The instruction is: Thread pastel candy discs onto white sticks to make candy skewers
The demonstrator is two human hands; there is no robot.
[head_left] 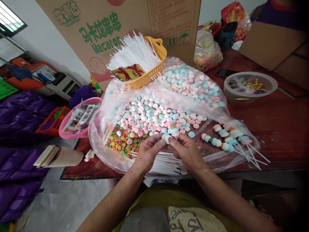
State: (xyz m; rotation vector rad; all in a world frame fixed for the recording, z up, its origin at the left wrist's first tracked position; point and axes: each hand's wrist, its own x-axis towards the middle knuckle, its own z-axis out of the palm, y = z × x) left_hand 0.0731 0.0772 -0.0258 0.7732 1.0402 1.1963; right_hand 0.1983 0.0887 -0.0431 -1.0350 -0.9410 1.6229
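Observation:
My left hand (148, 151) pinches a white marshmallow candy (167, 139) at its fingertips. My right hand (187, 150) is closed round a white stick threaded with pastel candies (173, 129) that stand just above both hands. The two hands meet over a big clear plastic bag (101, 129) of pink, blue and white marshmallow candies (154, 111). Small coloured ring candies (122, 140) lie in the bag's near left corner. Finished candy skewers (225, 140) lie to the right on the plastic.
A yellow basket (154, 69) of white sticks rests on the bag at the back, before a large cardboard box (116, 29). A pink bowl (80, 117) sits left, a clear round tub (249, 85) and a phone (225, 72) right, on the dark red table (277, 129).

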